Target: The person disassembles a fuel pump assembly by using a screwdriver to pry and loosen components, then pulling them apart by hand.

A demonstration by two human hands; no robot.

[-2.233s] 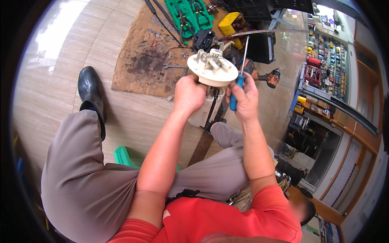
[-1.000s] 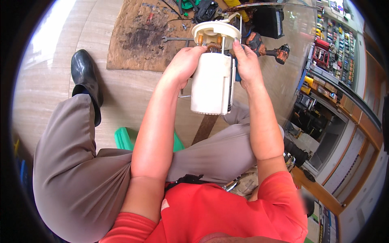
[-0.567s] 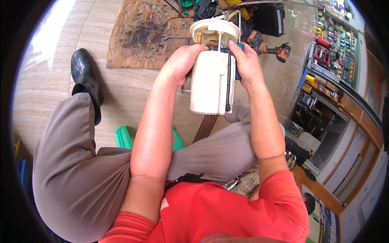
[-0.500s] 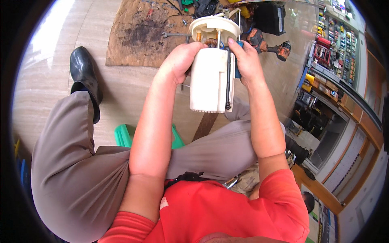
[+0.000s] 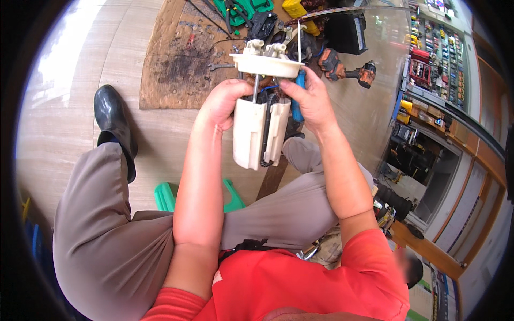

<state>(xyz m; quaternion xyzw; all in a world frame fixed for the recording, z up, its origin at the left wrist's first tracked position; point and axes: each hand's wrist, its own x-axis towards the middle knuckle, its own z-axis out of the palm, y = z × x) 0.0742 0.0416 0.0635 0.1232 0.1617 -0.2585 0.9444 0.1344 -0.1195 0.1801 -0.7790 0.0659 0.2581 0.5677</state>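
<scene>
A white plastic fuel pump module is held up in front of me between both hands. Its round flange, with hose fittings on top, sits above the cylindrical body. A metal rod and some wires show in the gap between them, and a dark ribbed hose runs down the body. My left hand is closed on the module's left side. My right hand grips the right side, thumb at the gap, and also holds a screwdriver with a blue handle, its thin shaft pointing up past the flange. Fingers behind the module are hidden.
Beyond my hands a stained wooden board lies on the tiled floor, with a wrench and green-handled pliers on it. An orange-black power drill lies to the right. A green stool is below my arms.
The fuel pump module has turned in my hands and come lower in view. Its slot with the dark hose now faces me, and the flange's top fittings show more.
</scene>
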